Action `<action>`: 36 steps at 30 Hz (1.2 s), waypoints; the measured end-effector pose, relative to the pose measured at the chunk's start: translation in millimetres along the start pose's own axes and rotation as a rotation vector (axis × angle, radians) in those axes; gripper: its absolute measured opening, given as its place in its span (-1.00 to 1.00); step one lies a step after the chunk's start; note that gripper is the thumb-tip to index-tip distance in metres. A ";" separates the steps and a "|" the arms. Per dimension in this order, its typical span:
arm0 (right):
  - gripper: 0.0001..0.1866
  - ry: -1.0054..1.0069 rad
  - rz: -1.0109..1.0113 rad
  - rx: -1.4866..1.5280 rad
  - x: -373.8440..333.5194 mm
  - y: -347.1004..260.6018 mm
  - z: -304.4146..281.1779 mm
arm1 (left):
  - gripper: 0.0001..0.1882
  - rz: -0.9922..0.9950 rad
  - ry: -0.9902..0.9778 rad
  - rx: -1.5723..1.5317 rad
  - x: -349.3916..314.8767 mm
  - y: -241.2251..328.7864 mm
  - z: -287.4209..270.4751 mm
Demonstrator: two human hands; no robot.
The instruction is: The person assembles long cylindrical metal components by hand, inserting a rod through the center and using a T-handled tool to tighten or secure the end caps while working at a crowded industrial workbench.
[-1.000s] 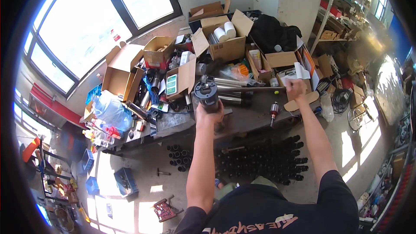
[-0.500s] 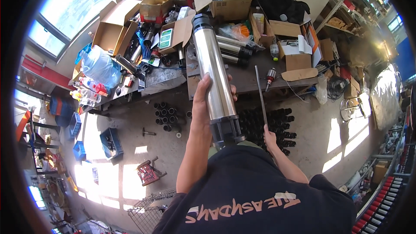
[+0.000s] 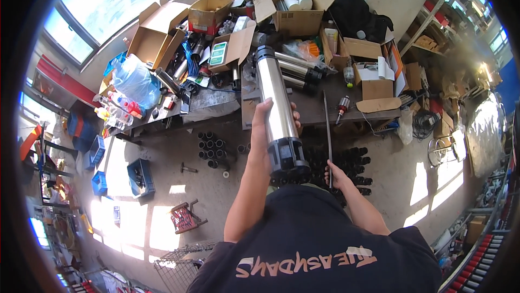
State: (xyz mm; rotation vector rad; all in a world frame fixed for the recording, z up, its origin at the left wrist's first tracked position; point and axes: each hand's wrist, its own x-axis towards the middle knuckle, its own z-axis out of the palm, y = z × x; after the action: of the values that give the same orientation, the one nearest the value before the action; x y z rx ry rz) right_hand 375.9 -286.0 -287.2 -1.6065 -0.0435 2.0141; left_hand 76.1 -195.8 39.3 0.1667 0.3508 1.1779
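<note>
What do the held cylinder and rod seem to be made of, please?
Cylinder: polished metal body, judging by its mirror-like highlights; the black ends could be plastic or coated metal. Rod: probably bare metal, with a dull grey sheen.

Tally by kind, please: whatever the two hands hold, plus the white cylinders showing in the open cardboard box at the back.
Silver cylinder, in the left hand: 1
Long thin rod, in the right hand: 1
White cylinders showing in the open cardboard box: 2
Total: 4
</note>
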 end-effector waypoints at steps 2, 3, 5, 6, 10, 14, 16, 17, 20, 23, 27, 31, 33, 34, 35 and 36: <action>-0.52 0.053 0.037 -0.037 4.0 9.2 -12.0 | -0.38 -0.054 0.004 0.054 4.9 6.3 -9.8; -0.51 0.080 0.055 -0.053 5.3 14.6 -19.0 | -0.40 -0.118 -0.003 0.064 5.0 9.0 -10.4; -0.49 0.132 0.016 -0.100 4.7 26.1 -26.5 | -0.43 0.011 0.201 0.234 10.6 1.0 -12.5; -0.49 0.150 -0.019 -0.120 3.6 29.5 -27.6 | -0.43 -0.012 0.223 0.243 11.7 2.5 -16.6; -0.47 0.162 -0.084 -0.158 2.6 34.6 -30.0 | -0.42 0.001 0.259 0.279 17.2 3.0 -34.8; -0.47 0.201 -0.131 -0.189 1.8 37.6 -23.2 | -0.38 -0.023 0.169 0.233 15.5 1.7 -33.8; -0.48 0.225 -0.149 -0.203 5.9 37.2 -20.5 | -0.38 0.006 0.150 0.108 14.1 -0.9 -30.2; -0.49 0.246 -0.150 -0.214 3.7 40.1 -21.2 | -0.38 -0.009 0.123 0.043 12.3 -2.5 -29.7; -0.50 0.257 -0.170 -0.191 4.3 41.6 -17.1 | -0.36 -0.016 0.076 -0.031 13.1 -4.2 -29.2; -0.40 0.532 -0.375 -0.463 -0.5 46.8 -15.7 | -0.34 -0.077 0.040 -0.108 16.2 -3.5 -35.8; -0.21 0.885 -0.618 -0.791 -34.7 43.3 -4.0 | -0.38 -0.140 0.100 -0.100 18.2 3.4 -54.2; -0.32 0.830 -0.900 -0.797 -73.9 51.0 -17.6 | -0.35 -0.203 0.133 -0.265 17.6 4.7 -80.4; -0.36 0.775 -1.000 -0.791 -94.1 37.7 -14.5 | -0.33 -0.214 0.131 -0.318 26.4 5.3 -93.8; -0.41 0.731 -1.046 -0.798 -104.0 28.2 -11.7 | -0.33 -0.220 0.134 -0.349 31.8 8.3 -102.0; -0.43 0.706 -1.104 -0.812 -113.1 14.8 -10.9 | -0.32 -0.234 0.134 -0.381 38.9 10.0 -106.1; -0.47 0.683 -1.135 -0.837 -120.0 0.3 -10.6 | -0.32 -0.260 0.160 -0.463 48.4 15.1 -103.3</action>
State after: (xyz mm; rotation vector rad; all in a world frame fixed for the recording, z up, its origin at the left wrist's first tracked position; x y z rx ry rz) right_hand 400.7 -342.1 -183.5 -1.9386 -1.3271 0.5130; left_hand 42.8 -151.0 -61.3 -0.3689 0.2234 0.9874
